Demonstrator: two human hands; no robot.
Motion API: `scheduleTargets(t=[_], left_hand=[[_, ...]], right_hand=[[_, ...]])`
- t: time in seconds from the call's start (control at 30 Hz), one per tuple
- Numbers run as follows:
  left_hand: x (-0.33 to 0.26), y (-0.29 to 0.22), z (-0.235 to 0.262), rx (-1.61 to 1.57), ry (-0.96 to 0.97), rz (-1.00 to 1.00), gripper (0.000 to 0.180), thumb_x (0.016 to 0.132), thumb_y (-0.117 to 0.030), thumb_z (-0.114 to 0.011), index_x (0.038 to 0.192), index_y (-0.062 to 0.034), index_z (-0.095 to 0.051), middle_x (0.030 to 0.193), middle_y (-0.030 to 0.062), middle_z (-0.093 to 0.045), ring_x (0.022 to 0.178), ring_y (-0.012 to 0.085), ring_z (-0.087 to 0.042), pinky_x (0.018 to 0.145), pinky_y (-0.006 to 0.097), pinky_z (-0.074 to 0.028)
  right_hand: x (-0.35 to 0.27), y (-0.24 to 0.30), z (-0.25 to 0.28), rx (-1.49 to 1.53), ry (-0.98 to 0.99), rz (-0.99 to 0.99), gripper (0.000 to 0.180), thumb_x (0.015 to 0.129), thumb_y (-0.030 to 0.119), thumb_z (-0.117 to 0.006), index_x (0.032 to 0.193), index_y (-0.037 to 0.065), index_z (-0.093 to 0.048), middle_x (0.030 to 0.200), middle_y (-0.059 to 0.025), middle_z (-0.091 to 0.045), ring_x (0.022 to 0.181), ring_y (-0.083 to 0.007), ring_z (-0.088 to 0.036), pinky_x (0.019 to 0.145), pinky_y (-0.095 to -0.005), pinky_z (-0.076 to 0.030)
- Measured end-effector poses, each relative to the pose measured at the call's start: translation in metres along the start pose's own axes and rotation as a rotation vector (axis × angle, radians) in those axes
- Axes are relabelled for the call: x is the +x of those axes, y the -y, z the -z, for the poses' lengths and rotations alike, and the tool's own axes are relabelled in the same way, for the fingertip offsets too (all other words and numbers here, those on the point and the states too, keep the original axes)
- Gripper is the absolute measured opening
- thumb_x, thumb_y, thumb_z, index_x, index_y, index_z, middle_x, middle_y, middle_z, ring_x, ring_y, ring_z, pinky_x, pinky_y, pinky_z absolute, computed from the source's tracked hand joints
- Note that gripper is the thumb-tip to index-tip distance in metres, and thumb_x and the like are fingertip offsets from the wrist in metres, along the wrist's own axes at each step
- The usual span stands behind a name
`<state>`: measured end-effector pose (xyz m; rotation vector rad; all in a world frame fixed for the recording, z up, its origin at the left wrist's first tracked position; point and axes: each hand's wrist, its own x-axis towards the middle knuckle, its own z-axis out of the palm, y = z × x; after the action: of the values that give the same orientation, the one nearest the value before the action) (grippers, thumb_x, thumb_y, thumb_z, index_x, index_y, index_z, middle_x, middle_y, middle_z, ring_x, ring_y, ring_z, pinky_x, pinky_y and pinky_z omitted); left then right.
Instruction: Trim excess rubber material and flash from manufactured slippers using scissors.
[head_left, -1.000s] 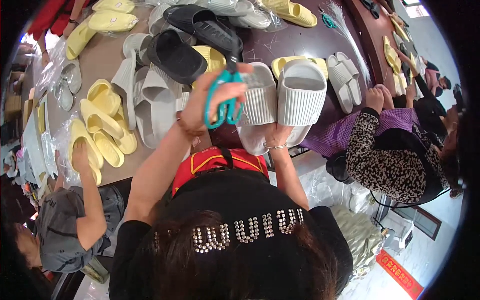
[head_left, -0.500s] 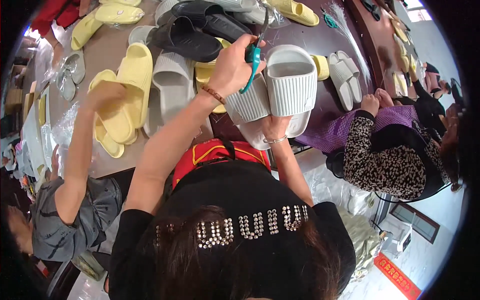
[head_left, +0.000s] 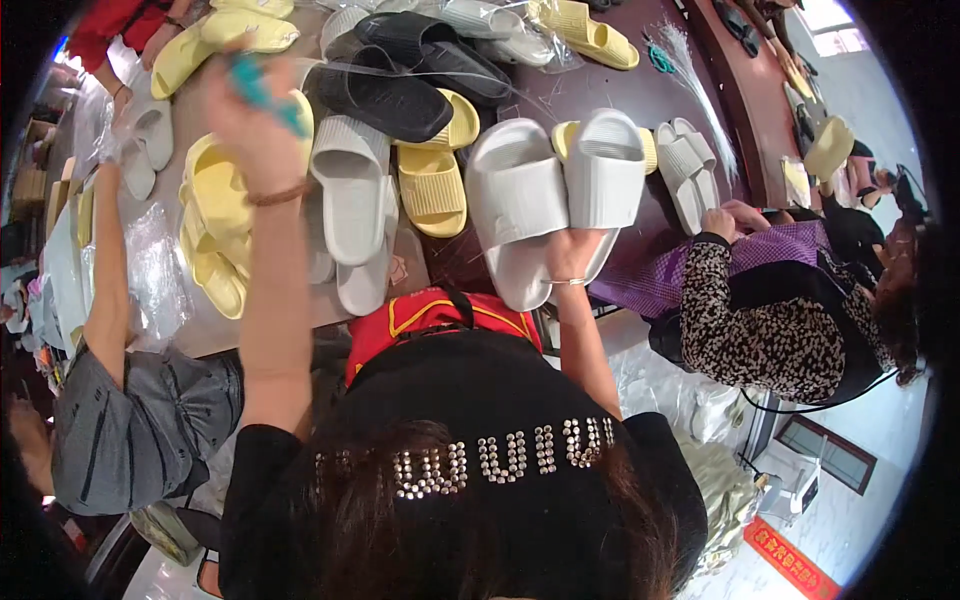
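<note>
My left hand [head_left: 252, 135] is raised over the left part of the table, smeared by motion. It is closed on scissors with teal handles [head_left: 264, 90]; their blades cannot be made out. Yellow slippers [head_left: 215, 185] lie beneath and beside this hand. On the right, my right hand [head_left: 572, 252] grips a pair of light grey ribbed slippers [head_left: 520, 195] from below. They are held up side by side, open toes facing me, and hide part of my fingers. A thin clear strand [head_left: 400, 72] runs across the black slippers [head_left: 385, 95] in the middle.
Grey slippers [head_left: 350, 185] and a yellow slipper [head_left: 432, 195] lie near the table's front edge. Another grey pair [head_left: 688, 170] and a bundle of clear strands [head_left: 705, 95] are at right. One co-worker in a grey shirt [head_left: 150, 430] stands left; another in a patterned top [head_left: 765, 330] sits right.
My left hand has swung up and left with the scissors, away from the grey slippers. The held grey pair has tilted and spread slightly. The left co-worker's hand has left the yellow slippers.
</note>
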<state>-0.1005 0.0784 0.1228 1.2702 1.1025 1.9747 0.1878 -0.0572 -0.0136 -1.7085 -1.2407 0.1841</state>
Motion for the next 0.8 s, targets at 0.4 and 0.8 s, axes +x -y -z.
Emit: scheduleTargets(t=[0.4,0.8], left_hand=[[-0.088,-0.017,0.113,0.715,0.611,0.342,0.035,0.072,-0.013,-0.064,0.104,-0.0031,-0.052,0.071,0.0066,-0.054,0.059,0.0132,-0.052,0.057,0.027,-0.043],[-0.066,-0.039,0.010,0.462,0.764,0.151,0.036,0.070,-0.014,-0.066,0.099,-0.0030,-0.048,0.073,0.0013,-0.052,0.066,0.0081,-0.049,0.062,0.024,-0.041]], right_hand=[[0.050,0.015,0.003,0.055,-0.069,0.000,0.035,0.068,0.001,-0.057,0.101,-0.008,-0.053,0.103,-0.0161,-0.054,0.092,-0.0248,-0.052,0.083,-0.0314,-0.039],[-0.016,0.074,0.005,0.163,0.209,0.148,0.049,0.066,0.010,-0.049,0.114,0.003,-0.049,0.122,-0.0176,-0.042,0.120,-0.0345,-0.027,0.101,-0.0431,-0.012]])
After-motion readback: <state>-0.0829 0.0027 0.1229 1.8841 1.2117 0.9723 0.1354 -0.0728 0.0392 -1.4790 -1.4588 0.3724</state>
